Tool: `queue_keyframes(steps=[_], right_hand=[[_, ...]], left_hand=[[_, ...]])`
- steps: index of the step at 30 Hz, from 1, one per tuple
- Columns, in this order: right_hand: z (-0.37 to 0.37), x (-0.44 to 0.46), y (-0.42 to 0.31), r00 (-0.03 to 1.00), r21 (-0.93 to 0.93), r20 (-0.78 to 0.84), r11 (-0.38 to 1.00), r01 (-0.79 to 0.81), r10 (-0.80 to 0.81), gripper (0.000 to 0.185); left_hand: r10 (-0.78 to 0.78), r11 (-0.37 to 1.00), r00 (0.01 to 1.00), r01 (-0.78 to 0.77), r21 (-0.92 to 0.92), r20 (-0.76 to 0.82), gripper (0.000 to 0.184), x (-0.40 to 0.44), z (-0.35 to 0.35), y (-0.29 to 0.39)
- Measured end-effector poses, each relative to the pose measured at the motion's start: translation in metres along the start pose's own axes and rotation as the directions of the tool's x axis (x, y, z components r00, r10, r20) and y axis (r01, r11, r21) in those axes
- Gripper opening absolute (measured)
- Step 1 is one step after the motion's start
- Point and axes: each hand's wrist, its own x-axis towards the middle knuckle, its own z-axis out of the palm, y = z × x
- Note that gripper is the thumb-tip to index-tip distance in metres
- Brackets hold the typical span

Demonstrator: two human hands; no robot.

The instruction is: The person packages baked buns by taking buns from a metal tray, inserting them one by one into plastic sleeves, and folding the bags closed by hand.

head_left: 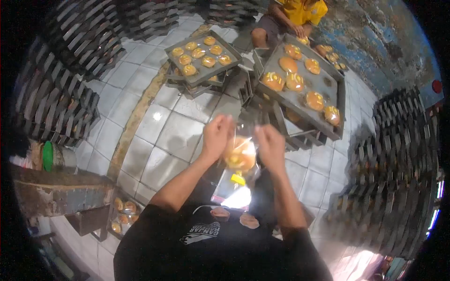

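In front of my body, a round golden bun with yellow topping [239, 157] sits inside a clear plastic bag [246, 132]. My left hand [218, 135] pinches the bag's upper left edge. Opposite it, my right hand [270, 144] has its fingers closed at the bag's upper right edge. Both hands are slightly blurred. Just below the bun lies a stack of shiny clear bags [229, 193] with a yellow label, close to my lap.
A tray of buns [337, 89] tops a stack at the right, and another tray [201, 80] stands farther left. A person in a yellow shirt [307, 11] sits behind, one hand at a bun. Dark stacked trays [389, 178] line both sides. A worn wooden bench [61, 194] stands left.
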Motion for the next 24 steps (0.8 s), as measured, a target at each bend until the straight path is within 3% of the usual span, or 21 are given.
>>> queue_keyframes(steps=[1, 2, 3, 6, 7, 8, 9, 10, 12, 13, 14, 15, 16, 17, 18, 19, 20, 21, 22, 23, 24], right_hand=[[-0.001, 0.011, 0.012, 0.992, 0.176, 0.009, 0.977, -0.122, 0.122, 0.038], [-0.009, 0.020, 0.025, 0.972, 0.186, 0.033, 0.954, -0.233, 0.231, 0.039], [-0.015, 0.014, 0.022, 0.945, 0.278, 0.109, 0.903, -0.327, 0.309, 0.037], [-0.008, -0.019, 0.025, 0.876, 0.333, 0.226, 0.811, -0.480, 0.426, 0.031], [-0.004, -0.037, 0.034, 0.848, 0.315, 0.242, 0.789, -0.528, 0.472, 0.026], [0.005, -0.060, 0.065, 0.873, 0.301, 0.288, 0.828, -0.474, 0.395, 0.027], [0.012, -0.076, 0.055, 0.803, 0.353, 0.342, 0.725, -0.591, 0.488, 0.027], [0.020, -0.091, 0.060, 0.665, 0.435, 0.443, 0.504, -0.746, 0.601, 0.024], [0.025, -0.109, 0.058, 0.637, 0.559, 0.461, 0.354, -0.749, 0.618, 0.021], [0.023, -0.112, 0.056, 0.636, 0.569, 0.453, 0.347, -0.746, 0.624, 0.021], [0.016, -0.108, 0.057, 0.695, 0.661, 0.434, 0.321, -0.678, 0.573, 0.022], [0.006, -0.100, 0.057, 0.756, 0.747, 0.399, 0.294, -0.596, 0.519, 0.023], [-0.011, -0.085, 0.052, 0.805, 0.646, 0.224, 0.535, -0.544, 0.549, 0.027], [-0.030, -0.063, 0.026, 0.877, 0.770, 0.093, 0.524, -0.363, 0.471, 0.027], [-0.064, -0.045, 0.041, 0.947, 0.279, -0.104, 0.923, -0.265, 0.303, 0.024], [-0.094, -0.021, 0.025, 0.920, 0.246, -0.251, 0.939, -0.241, 0.302, 0.027], [-0.122, 0.000, 0.037, 0.915, 0.081, -0.377, 0.989, -0.120, 0.142, 0.029], [-0.140, 0.018, 0.014, 0.870, -0.088, -0.491, 0.991, -0.099, 0.044, 0.027], [-0.156, 0.029, 0.023, 0.841, -0.279, -0.508, 0.959, 0.042, -0.184, 0.023], [-0.166, 0.028, 0.032, 0.841, -0.527, -0.470, 0.849, -0.023, -0.269, 0.029], [-0.172, 0.028, 0.038, 0.845, -0.736, -0.404, 0.673, -0.073, -0.350, 0.039]], left_hand=[[0.141, 0.982, 0.983, -0.124, 0.142, -0.119, 0.028, 0.013, -0.006, -0.007], [0.296, 0.928, 0.932, -0.229, 0.294, -0.210, 0.026, 0.020, -0.011, -0.012], [0.515, 0.790, 0.845, -0.404, 0.461, -0.144, 0.026, 0.015, -0.016, -0.003], [0.523, 0.790, 0.850, -0.458, 0.408, -0.058, 0.028, -0.022, -0.031, -0.015], [0.419, 0.860, 0.907, -0.383, 0.337, -0.038, 0.024, -0.027, -0.043, -0.045], [0.418, 0.860, 0.907, -0.381, 0.338, -0.041, 0.024, -0.031, -0.048, -0.060], [0.206, 0.948, 0.979, -0.198, 0.250, -0.006, 0.023, -0.036, -0.053, -0.072], [-0.016, 0.986, 0.999, 0.008, 0.168, 0.042, 0.023, -0.041, -0.054, -0.072], [0.002, 0.969, 1.000, -0.010, 0.246, 0.030, 0.026, -0.039, -0.053, -0.066], [-0.102, 0.990, 0.989, 0.089, 0.112, 0.107, 0.025, -0.032, -0.051, -0.061], [-0.185, 0.981, 0.961, 0.192, -0.014, 0.204, 0.024, -0.021, -0.046, -0.056], [-0.178, 0.980, 0.955, 0.194, -0.045, 0.238, 0.019, -0.008, -0.041, -0.055], [-0.172, 0.982, 0.948, 0.188, -0.033, 0.268, 0.019, 0.000, -0.025, -0.039], [-0.063, 0.979, 0.969, 0.106, -0.174, 0.238, 0.021, 0.000, -0.003, -0.017], [0.040, 0.949, 0.980, 0.023, -0.313, 0.193, 0.025, 0.000, 0.013, -0.004], [0.087, 0.986, 0.980, -0.059, -0.159, 0.179, 0.037, 0.007, 0.018, -0.008], [0.093, 0.986, 0.973, -0.061, -0.157, 0.210, 0.037, 0.006, 0.020, -0.013], [0.122, 0.986, 0.955, -0.147, 0.074, 0.269, 0.041, -0.003, 0.018, -0.022], [0.144, 0.926, 0.935, -0.243, 0.288, 0.324, 0.044, -0.015, 0.016, -0.028], [0.190, 0.843, 0.903, -0.351, 0.407, 0.385, 0.052, -0.028, 0.012, -0.034], [0.347, 0.615, 0.793, -0.595, 0.517, 0.500, 0.054, -0.040, 0.004, -0.043]])
